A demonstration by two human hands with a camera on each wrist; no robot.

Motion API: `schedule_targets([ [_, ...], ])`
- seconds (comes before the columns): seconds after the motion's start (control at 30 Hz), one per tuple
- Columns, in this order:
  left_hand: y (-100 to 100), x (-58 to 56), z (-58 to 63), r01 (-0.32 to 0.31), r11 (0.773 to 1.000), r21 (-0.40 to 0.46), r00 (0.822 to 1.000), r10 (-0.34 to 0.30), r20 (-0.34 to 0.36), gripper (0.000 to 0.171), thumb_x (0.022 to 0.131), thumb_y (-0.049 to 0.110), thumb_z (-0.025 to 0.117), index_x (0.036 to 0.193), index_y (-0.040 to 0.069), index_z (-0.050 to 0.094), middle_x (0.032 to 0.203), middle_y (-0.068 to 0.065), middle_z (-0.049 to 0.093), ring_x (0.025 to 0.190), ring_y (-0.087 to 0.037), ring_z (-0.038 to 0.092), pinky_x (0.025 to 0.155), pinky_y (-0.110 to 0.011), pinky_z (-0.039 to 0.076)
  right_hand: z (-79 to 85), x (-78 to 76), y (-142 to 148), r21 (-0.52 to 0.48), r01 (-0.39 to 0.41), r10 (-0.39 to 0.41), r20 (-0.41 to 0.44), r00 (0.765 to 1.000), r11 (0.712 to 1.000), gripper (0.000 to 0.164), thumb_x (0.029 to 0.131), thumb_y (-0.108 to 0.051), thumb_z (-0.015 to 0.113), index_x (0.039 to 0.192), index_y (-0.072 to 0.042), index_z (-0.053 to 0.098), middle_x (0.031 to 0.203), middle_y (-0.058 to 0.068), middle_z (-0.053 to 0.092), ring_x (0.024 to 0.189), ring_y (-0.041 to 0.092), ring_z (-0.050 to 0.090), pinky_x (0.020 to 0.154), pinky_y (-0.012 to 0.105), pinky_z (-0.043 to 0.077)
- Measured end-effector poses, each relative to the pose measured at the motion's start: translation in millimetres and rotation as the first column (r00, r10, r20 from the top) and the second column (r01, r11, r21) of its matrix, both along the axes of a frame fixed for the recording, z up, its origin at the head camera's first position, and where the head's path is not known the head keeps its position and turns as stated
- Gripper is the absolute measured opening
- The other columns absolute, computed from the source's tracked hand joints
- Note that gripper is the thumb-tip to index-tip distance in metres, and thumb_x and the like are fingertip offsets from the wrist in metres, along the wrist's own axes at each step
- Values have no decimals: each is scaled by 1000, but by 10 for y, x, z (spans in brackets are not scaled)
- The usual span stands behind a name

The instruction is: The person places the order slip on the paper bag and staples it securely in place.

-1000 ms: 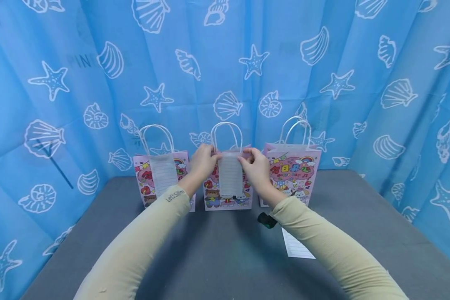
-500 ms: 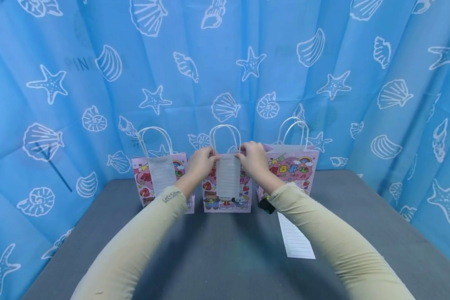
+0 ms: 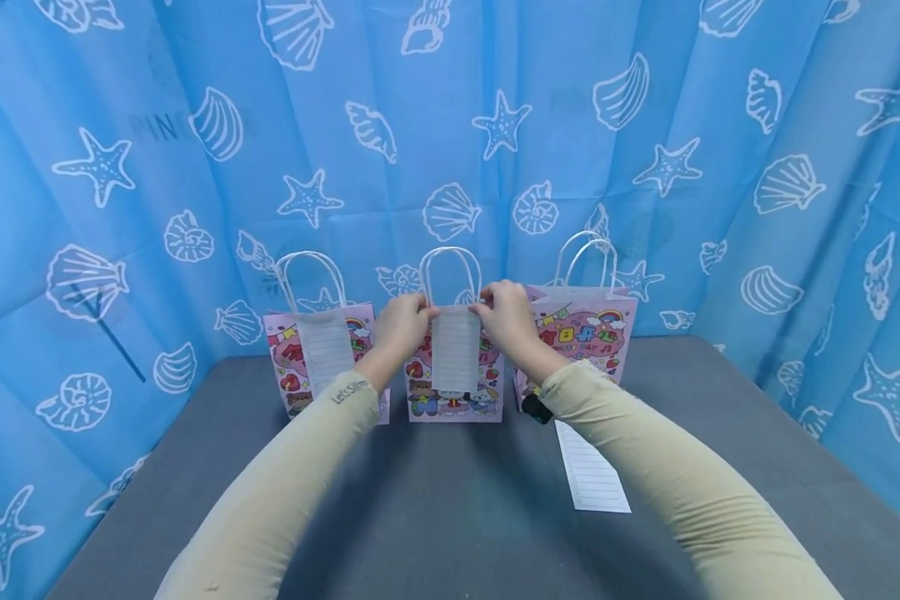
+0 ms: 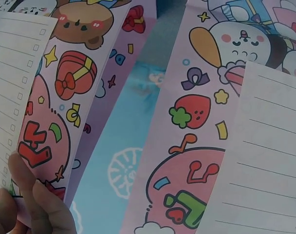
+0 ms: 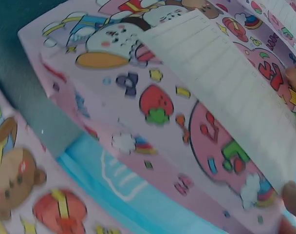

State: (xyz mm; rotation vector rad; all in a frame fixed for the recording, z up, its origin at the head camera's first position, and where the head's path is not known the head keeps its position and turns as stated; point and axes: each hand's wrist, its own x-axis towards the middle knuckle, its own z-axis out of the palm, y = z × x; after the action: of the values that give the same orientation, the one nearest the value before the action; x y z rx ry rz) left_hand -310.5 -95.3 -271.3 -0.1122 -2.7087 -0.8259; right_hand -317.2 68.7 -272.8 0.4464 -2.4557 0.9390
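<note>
In the head view, the middle pink cartoon gift bag (image 3: pixel 418 400) stands upright with its white handles raised. A lined paper sheet (image 3: pixel 455 350) hangs down its front from the rim. My left hand (image 3: pixel 399 332) pinches the sheet's top left corner at the bag's rim. At the opposite corner, my right hand (image 3: pixel 512 323) pinches sheet and rim between thumb and fingers. The left wrist view shows the left fingers (image 4: pixel 33 200) at the sheet's edge, where small checkboxes are printed. In the right wrist view, the right thumb (image 5: pixel 293 197) presses the sheet's top corner.
A matching bag (image 3: pixel 288 367) on the left also carries a lined sheet (image 3: pixel 325 342) on its front. Another bag (image 3: pixel 581 329) stands on the right. A loose lined sheet (image 3: pixel 591 471) lies on the grey table (image 3: pixel 450 517), partly under the right sleeve. A blue shell-print curtain (image 3: pixel 450 125) hangs behind.
My right hand has shifted slightly left and its fingers have closed in behind the rim. The hanging sheet now lies straight on the middle bag. Both hands stay almost still over the last half second.
</note>
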Motion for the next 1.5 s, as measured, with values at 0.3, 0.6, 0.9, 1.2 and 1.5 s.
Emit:
schedule_targets([
  [0.3, 31, 7, -7, -6, 1000, -1, 1000, 6, 2, 25, 99, 31, 58, 93, 10, 68, 73, -2, 59, 62, -16, 50, 54, -26, 37, 200, 490, 413, 103, -65, 75, -95, 993, 992, 13, 93, -3, 61, 98, 6, 69, 94, 19, 68, 81, 30, 64, 71, 41, 53],
  [0.6, 0, -3, -3, -27, 1000, -6, 1000, 27, 5, 26, 98, 32, 58, 89, 10, 67, 72, -3, 59, 62, -18, 49, 53, -28, 36, 230, 740, 983, 100, 37, -30, -70, 997, 994, 15, 94, -5, 59, 97, 6, 69, 86, 18, 69, 70, 27, 59, 61, 37, 46],
  [0.9, -19, -15, -11, -10, 1000, -5, 1000, 10, -11, 26, 99, 31, 57, 91, 8, 67, 72, -4, 58, 63, -18, 49, 56, -29, 38, 89, 835, 1362, 130, 118, -121, 18, 992, 984, 18, 95, -10, 59, 96, 6, 67, 81, 17, 67, 65, 23, 54, 54, 33, 39],
  [1.2, -11, -24, -12, -19, 1000, 10, 1000, 19, -15, 25, 98, 31, 58, 94, 9, 68, 73, -4, 59, 65, -19, 51, 57, -29, 38, -86, 856, 1612, 205, 164, -193, 130, 973, 965, 22, 95, -11, 59, 96, 9, 67, 86, 22, 67, 68, 25, 54, 56, 34, 41],
  [1.5, -6, -53, -46, -21, 1000, 18, 1000, 21, -19, 26, 98, 33, 58, 92, 9, 68, 70, -3, 57, 60, -18, 48, 54, -28, 36, -408, 904, 1785, 185, 179, -214, 188, 959, 966, 22, 95, -14, 60, 96, 8, 65, 84, 18, 66, 71, 27, 58, 57, 37, 45],
])
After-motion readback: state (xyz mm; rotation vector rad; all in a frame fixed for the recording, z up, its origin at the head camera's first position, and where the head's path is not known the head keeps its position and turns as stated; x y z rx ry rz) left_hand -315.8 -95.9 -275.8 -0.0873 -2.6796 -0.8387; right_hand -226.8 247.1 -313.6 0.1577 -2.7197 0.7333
